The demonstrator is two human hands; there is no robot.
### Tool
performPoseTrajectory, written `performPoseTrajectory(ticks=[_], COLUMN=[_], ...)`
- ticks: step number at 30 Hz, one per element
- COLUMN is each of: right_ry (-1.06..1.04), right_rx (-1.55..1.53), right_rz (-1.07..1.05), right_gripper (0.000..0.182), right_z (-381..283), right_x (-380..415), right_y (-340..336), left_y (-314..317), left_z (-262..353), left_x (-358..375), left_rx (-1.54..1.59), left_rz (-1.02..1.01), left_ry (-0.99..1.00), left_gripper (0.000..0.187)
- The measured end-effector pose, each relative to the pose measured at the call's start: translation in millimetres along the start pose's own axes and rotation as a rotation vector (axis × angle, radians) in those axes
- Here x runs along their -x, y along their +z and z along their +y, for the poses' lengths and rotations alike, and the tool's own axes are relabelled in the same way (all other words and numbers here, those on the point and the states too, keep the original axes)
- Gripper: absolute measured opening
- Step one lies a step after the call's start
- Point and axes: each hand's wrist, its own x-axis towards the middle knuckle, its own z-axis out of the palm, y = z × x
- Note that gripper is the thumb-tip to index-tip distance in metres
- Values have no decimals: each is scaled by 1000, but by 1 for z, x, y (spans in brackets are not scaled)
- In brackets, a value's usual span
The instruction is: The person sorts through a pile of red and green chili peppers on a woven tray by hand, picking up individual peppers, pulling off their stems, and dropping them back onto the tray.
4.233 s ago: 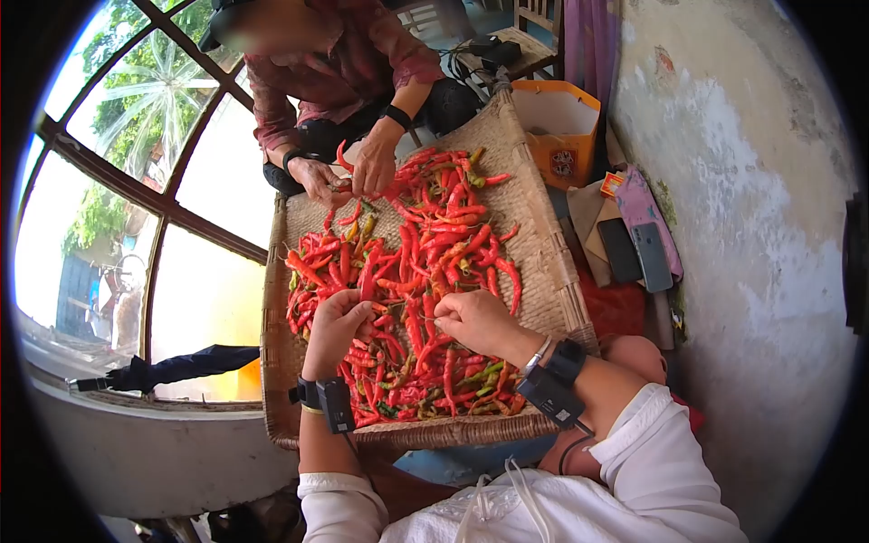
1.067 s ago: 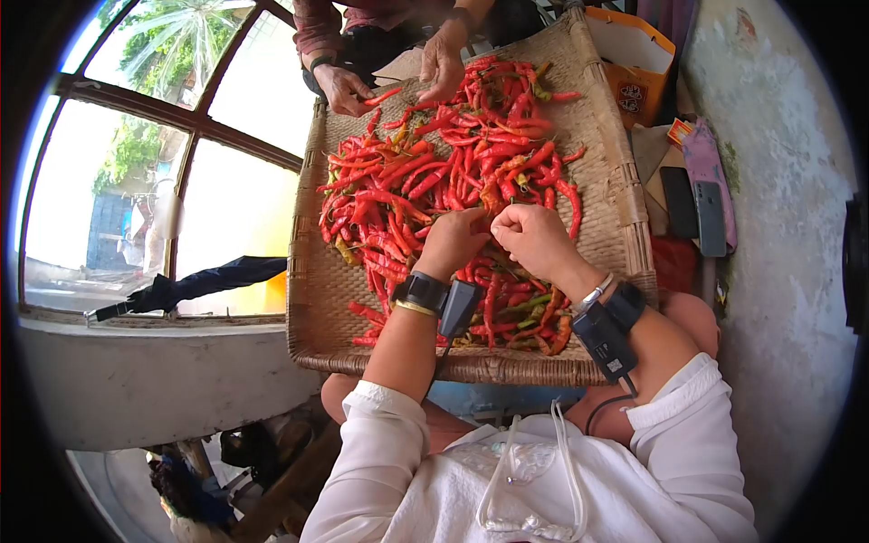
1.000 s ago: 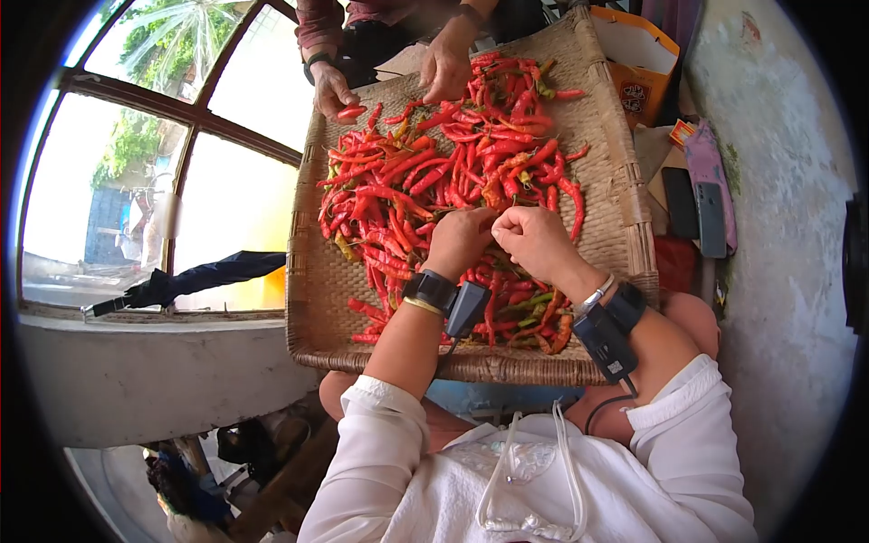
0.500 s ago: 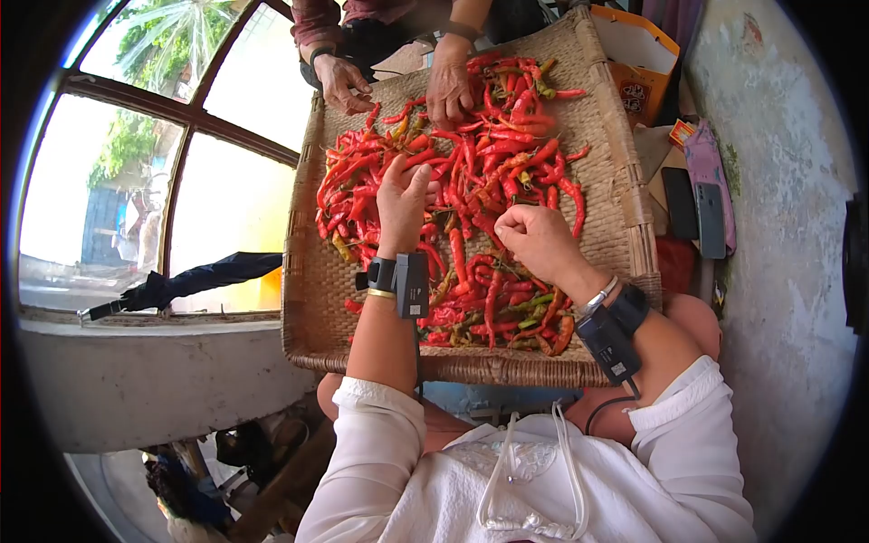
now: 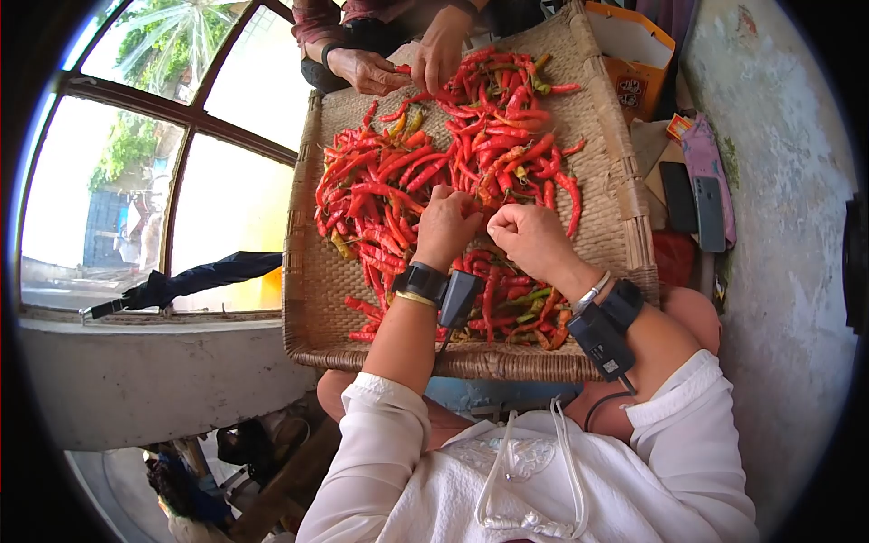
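Red chili peppers [image 5: 380, 167], with a few green and yellowish ones among them, lie heaped in a woven tray [image 5: 611, 181]. Over the middle of the heap, my left hand [image 5: 446, 226] is curled with its fingertips close to my right hand. My right hand [image 5: 534, 240] is closed in a pinch just beside it. Whatever sits in either hand's fingers is hidden or too small to name. Around both hands are more chilies, and several greenish ones [image 5: 534, 312] lie near the tray's front edge.
Across the tray, another person's hands [image 5: 367, 71] hold a red chili [image 5: 403, 69]. An orange-edged bag [image 5: 634, 68] and two phones [image 5: 709, 213] lie to the right by the wall. At left, a folded dark umbrella [image 5: 195, 281] rests on the window sill.
My left hand has moved right and down, from the left part of the heap to beside my right hand. My right hand has barely moved. The other person's hands have come together around a chili.
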Motion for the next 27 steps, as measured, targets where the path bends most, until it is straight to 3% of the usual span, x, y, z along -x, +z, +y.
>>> performPoseTrajectory(ticks=[4,6,7,12,14,16,18,19,21,22,24,27], right_ry=[57,64,74,89,77,85,87,87,77,66,55,69], right_rx=[-95,-101,-107,-33,0,-20,-17,-15,-14,-12,-22,-66], right_rz=[-8,-7,-8,-35,-37,-45,-44,-40,-40,-42,-29,-6], right_gripper=[15,15,15,16,17,18,18,18,18,18,18,17], right_z=[0,2,2,3,5,4,1,0,1,2,4,13], right_x=[0,-2,-2,0,-1,-1,0,0,-1,-1,-1,-2], right_y=[-1,0,0,0,1,0,-1,-1,-1,-1,0,5], left_y=[-16,-29,-35,-42,-41,-43,-43,-40,-35,-35,-35,-22], left_z=[-6,1,8,0,-3,-3,5,-1,-11,-9,-1,-6], left_x=[3,9,11,7,-1,-11,-14,-11,-1,3,11,14], left_rx=[43,612,815,1134,1188,1511,1525,1525,790,790,-196,-108], left_rz=[-83,-301,-288,-305,-145,147,337,338,26,24,-223,-126], left_ry=[112,-244,-299,-329,-355,-396,-423,-422,-351,-351,-232,-213], left_gripper=[26,19,12,12,11,13,19,19,26,26,26,23])
